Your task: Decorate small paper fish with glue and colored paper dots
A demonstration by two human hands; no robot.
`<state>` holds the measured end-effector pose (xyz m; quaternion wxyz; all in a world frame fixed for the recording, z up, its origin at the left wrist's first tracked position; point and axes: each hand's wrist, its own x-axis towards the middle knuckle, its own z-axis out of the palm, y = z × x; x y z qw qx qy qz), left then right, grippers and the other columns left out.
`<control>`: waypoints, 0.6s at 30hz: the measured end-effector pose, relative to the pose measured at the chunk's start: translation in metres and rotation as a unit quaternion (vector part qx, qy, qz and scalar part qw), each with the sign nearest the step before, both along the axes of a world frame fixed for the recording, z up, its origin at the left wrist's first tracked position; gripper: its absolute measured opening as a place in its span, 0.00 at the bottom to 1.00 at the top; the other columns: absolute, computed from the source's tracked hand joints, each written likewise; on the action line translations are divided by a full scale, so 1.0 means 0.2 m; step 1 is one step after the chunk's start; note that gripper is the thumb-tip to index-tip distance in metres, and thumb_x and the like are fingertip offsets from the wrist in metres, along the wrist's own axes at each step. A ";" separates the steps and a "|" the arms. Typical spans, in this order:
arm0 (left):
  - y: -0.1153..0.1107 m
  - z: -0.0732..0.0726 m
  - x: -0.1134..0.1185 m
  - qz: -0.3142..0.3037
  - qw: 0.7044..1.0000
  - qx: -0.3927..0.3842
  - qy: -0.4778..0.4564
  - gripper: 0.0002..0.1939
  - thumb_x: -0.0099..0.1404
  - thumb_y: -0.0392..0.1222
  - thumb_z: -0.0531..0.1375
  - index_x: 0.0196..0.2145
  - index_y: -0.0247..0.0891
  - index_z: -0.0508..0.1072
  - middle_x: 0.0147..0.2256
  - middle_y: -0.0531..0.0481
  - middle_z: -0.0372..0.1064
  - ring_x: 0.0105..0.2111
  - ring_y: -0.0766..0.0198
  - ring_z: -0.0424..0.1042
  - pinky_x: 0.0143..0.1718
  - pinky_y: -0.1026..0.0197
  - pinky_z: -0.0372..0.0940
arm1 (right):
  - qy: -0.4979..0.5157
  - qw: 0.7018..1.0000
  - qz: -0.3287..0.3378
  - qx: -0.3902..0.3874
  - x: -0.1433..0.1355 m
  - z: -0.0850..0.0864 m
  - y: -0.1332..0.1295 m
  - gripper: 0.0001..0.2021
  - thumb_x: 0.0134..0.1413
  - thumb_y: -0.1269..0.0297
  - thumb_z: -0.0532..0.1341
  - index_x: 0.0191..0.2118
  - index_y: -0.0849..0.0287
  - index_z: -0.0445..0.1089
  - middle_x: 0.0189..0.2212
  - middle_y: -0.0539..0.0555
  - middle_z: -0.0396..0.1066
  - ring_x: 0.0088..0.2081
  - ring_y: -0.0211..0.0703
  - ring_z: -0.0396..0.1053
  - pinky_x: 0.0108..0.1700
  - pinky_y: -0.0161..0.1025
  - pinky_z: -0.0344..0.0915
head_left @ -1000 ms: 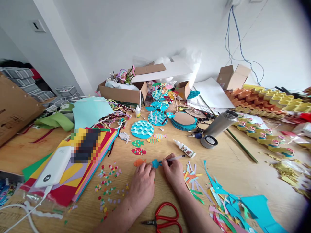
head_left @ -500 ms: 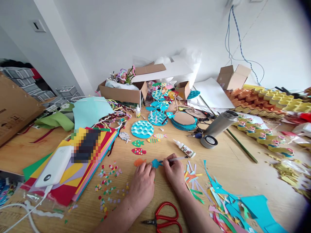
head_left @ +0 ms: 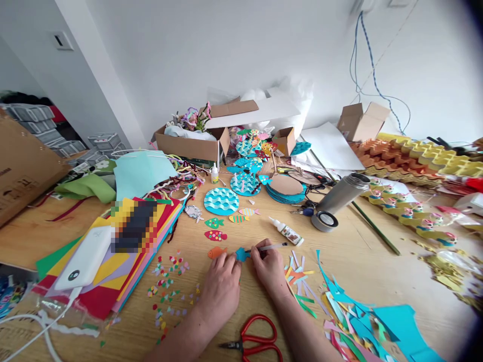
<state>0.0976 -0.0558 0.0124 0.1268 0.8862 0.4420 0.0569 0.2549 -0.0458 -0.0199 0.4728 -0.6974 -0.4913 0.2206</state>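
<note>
Little moves since the earlier frame: back end of the pen-like tool (head_left: 273, 246) sits slightly further left, right hand (head_left: 269, 261) shifts a touch with it; left hand (head_left: 222, 284) looks the same. Blue cutout (head_left: 240, 254) is at lower centre of the frame, flat on the worktop (head_left: 350, 266), between the hands.

Right fingers are closed on the pen-like tool, its front end over the right part of the blue cutout. Left fingers are narrow, close together, down at its left edge; can't tell if they pinch or only press.

Blue cutout looks like thin paper or card: likely very light, bendable, easy to crease or tear, prone to slide. Best held flat by light fingertip pressure near an edge. Pen-like tool is slim, probably light and stiff; take it low on the shaft, near the front end.

Orange fish (head_left: 216, 253) lies just beside the left fingertips, could get nudged. Glue bottle (head_left: 290, 234) lies on its side beyond the right hand, near the tool's back end. Paper strips (head_left: 302, 274) sit right of that hand, confetti (head_left: 155, 307) left of the left hand. Red-handled scissors (head_left: 237, 345) lie at bottom centre between the forearms, in the way if the hands pull back. Metal flask (head_left: 341, 193) is right of centre, well apart.
</note>
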 end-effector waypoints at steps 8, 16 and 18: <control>0.00 0.01 0.00 0.000 1.000 0.006 -0.001 0.20 0.64 0.32 0.53 0.54 0.33 0.69 0.56 0.42 0.64 0.57 0.50 0.59 0.60 0.48 0.56 | -0.011 1.000 0.006 0.003 -0.01 0.01 0.00 0.12 0.52 0.55 0.55 0.24 0.55 0.60 0.15 0.47 0.64 0.17 0.37 0.60 0.23 0.34 0.56; -0.01 0.01 0.00 0.005 1.000 0.004 -0.003 0.20 0.64 0.31 0.53 0.53 0.33 0.70 0.55 0.42 0.64 0.57 0.50 0.58 0.60 0.48 0.55 | -0.011 1.000 0.003 -0.001 0.00 0.01 0.00 0.12 0.52 0.54 0.56 0.24 0.55 0.60 0.15 0.47 0.63 0.18 0.38 0.60 0.23 0.34 0.56; -0.01 0.01 0.00 0.003 1.000 0.001 -0.001 0.20 0.64 0.31 0.53 0.53 0.33 0.70 0.55 0.42 0.64 0.57 0.50 0.58 0.60 0.49 0.55 | -0.010 1.000 0.002 0.001 0.00 0.01 0.00 0.12 0.52 0.54 0.56 0.24 0.55 0.60 0.15 0.47 0.63 0.18 0.38 0.60 0.23 0.34 0.56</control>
